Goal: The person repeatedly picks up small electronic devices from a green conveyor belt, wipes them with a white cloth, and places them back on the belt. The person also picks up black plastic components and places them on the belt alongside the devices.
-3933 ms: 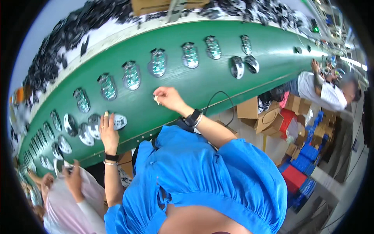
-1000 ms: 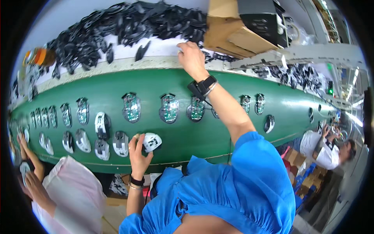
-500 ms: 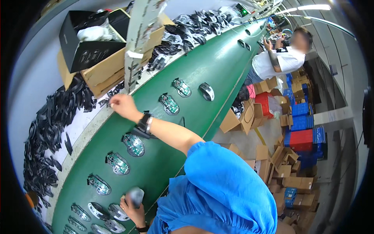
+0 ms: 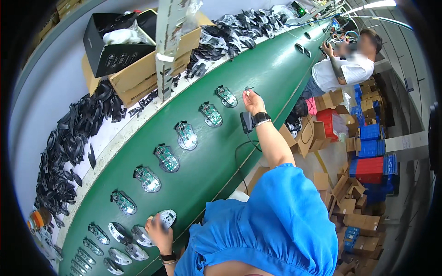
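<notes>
My right hand (image 4: 253, 104) reaches over the green conveyor belt (image 4: 221, 163), fingers pinched on a small dark part (image 4: 248, 88) whose kind I cannot make out. A dark watch-like band and a small black box are at that wrist. Left of this hand lies a computer mouse base with a green circuit board (image 4: 226, 96). Several more such bases, including one open mouse base (image 4: 186, 135), form a row down the belt. At the near end my left hand (image 4: 159, 235) is closed on a white-and-grey mouse shell (image 4: 167, 218), partly blurred. More mouse shells (image 4: 136, 251) lie beside it.
Heaped black plastic parts (image 4: 57, 156) line the white ledge beyond the belt. A cardboard box (image 4: 138, 83) stands there behind a metal post (image 4: 166, 50). Across the belt's right side, a person in a white shirt (image 4: 343, 71) works near cartons (image 4: 315, 135) and blue crates (image 4: 370, 140).
My right hand has swung from the ledge beside the black parts to the right, over the belt. The white mouse seen there earlier no longer shows. The whole view has shifted slightly.
</notes>
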Tool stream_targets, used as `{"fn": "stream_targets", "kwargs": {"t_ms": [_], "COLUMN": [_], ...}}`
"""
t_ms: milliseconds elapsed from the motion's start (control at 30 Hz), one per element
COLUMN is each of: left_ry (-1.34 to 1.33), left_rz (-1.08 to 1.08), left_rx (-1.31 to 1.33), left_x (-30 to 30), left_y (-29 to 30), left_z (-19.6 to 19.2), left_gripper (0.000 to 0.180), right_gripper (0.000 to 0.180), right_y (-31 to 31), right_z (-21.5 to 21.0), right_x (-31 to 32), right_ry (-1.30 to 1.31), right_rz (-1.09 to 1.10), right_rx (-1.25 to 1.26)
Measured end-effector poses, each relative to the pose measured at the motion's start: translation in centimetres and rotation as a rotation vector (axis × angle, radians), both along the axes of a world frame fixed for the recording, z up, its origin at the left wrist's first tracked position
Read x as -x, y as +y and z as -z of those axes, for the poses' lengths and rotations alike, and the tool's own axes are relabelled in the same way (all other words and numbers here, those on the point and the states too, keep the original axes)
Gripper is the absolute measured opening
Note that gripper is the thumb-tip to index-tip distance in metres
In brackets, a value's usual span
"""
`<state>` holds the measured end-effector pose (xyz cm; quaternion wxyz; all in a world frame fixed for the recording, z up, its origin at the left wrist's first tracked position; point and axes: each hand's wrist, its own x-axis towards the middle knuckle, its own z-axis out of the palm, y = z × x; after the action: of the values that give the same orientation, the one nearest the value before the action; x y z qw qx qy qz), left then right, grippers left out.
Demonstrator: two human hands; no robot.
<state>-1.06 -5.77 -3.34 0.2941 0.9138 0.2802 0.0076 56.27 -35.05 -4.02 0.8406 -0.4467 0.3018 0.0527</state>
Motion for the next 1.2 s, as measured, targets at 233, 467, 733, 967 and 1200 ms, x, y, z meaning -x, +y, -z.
{"fn": "stream_targets", "kwargs": {"t_ms": [233,467,733,967,1200], "left_ry": [0.049,0.066,0.106,0.109,0.165], "left_rz": [-0.005,0.024,0.046,0.034,0.026], "left_rx": [-0.047,-0.101,-0.116,-0.1,-0.07], "left_x": [-0.2,-0.4,-0.8,-1.4,-2.8], "left_y": [-0.8,-1.5,-1.7,-1.9,-1.6], "left_z": [-0.1,0.0,-0.2,-0.6,-2.1], "left_gripper": [0.075,0.08,0.077,0.073,0.07], "right_gripper": [0.03,0.022,0.023,0.017,0.014], "right_y": [0.5,1.1,-1.2,-8.3,-9.5], "right_z": [1.4,0.8,1.5,2.1,3.0], "right_x": [1.6,8.4,10.7,1.2,-2.4], "right_ry": [0.036,0.016,0.06,-0.39,-0.411], "right_rz": [-0.117,-0.39,-0.204,-0.167,-0.445], "right_rx": [-0.095,0.066,-0.165,1.177,1.998]}}
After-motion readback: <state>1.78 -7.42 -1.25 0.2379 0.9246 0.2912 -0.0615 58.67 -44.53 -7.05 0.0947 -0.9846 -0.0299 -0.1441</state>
